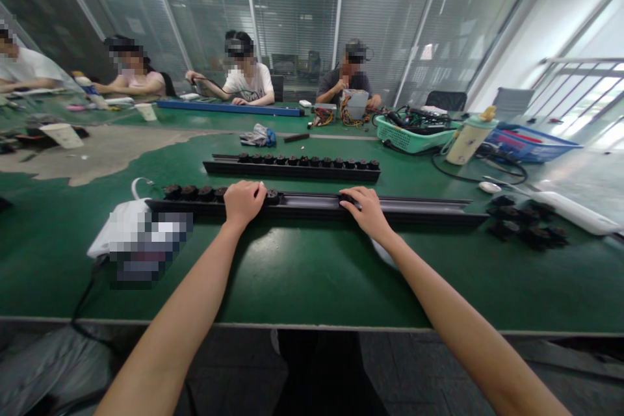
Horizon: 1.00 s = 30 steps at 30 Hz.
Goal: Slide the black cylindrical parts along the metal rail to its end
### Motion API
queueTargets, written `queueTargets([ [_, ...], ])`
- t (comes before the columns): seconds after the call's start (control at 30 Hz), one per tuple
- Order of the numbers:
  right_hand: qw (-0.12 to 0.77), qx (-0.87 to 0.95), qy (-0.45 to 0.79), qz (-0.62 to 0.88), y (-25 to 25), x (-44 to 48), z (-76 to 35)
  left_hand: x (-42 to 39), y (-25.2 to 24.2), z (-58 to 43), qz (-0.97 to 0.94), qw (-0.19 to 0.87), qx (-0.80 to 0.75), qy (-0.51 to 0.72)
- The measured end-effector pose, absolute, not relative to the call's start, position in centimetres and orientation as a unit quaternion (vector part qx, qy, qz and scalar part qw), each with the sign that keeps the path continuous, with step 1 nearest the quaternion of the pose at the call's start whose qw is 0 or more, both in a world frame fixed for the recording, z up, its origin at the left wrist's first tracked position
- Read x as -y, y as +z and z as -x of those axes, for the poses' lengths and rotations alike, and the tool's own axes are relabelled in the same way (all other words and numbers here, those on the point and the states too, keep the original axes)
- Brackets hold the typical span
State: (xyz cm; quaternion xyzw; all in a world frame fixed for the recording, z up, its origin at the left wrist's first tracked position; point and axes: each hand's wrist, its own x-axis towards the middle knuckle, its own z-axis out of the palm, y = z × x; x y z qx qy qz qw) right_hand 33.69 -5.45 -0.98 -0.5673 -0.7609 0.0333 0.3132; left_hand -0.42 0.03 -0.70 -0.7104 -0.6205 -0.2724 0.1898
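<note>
The rail (429,216) runs parallel to the counter's (312,286) near edge; left hand (245,202) clasps it, right hand (366,209) pinches a black piece (347,199) in its channel.

Black rails (429,217) on a green tabletop (302,286)
I see black round modules (205,194), a mint-green perforated basket (409,141), a blue basket (529,152) and a cream tumbler (465,144) (pale yellow on top).
</note>
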Motion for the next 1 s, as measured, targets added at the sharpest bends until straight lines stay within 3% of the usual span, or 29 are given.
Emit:
queueTargets([
  [1.0,0.341,0.755,-0.058,0.557,-1.7,5.7,-33.8,0.1,-0.5,0.3,0.715,0.203,0.617,-0.260],
])
